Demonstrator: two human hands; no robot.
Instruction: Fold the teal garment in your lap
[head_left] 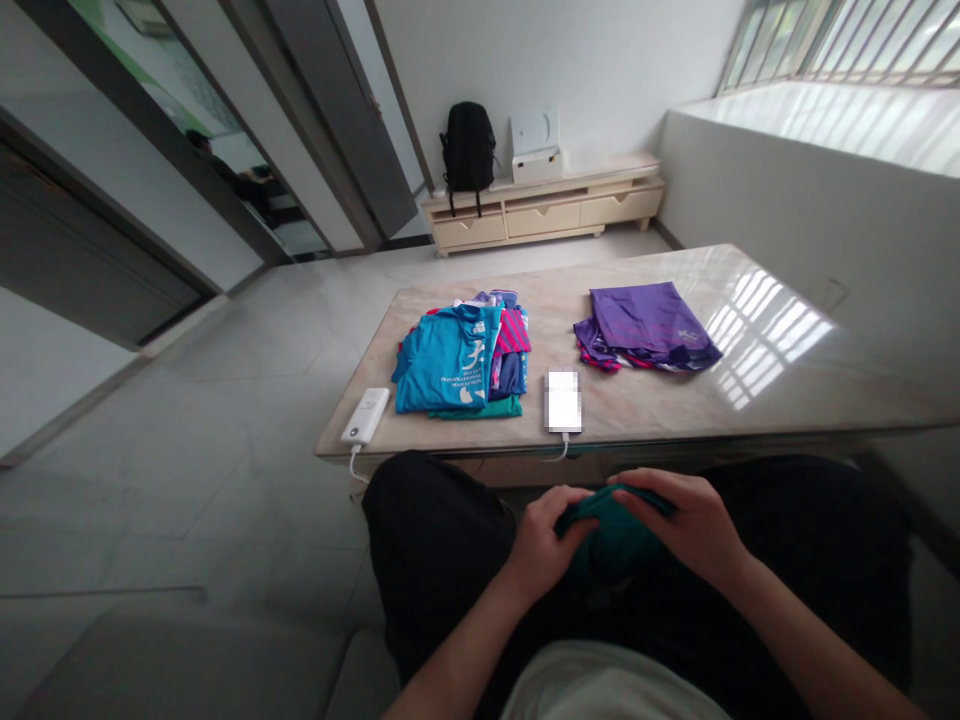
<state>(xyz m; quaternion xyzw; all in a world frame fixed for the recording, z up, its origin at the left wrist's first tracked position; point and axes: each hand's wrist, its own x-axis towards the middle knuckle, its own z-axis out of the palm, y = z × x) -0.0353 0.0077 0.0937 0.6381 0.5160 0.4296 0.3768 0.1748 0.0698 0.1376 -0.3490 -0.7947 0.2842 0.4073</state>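
A dark teal garment (611,535) is bunched on my lap, below the near edge of the marble table (750,400). My left hand (541,545) grips its left side and my right hand (694,525) lies over its top right, fingers curled on the cloth. On the table, a pile of folded shirts (459,362) topped by a blue printed one lies ahead and to the left. A purple folded pile (646,328) lies ahead and to the right.
A white power bank (366,415) with a cable sits at the table's near left corner, and a white phone (562,400) near the front edge. A low cabinet (544,212) with a black backpack (468,148) stands by the far wall. A half wall runs along the right.
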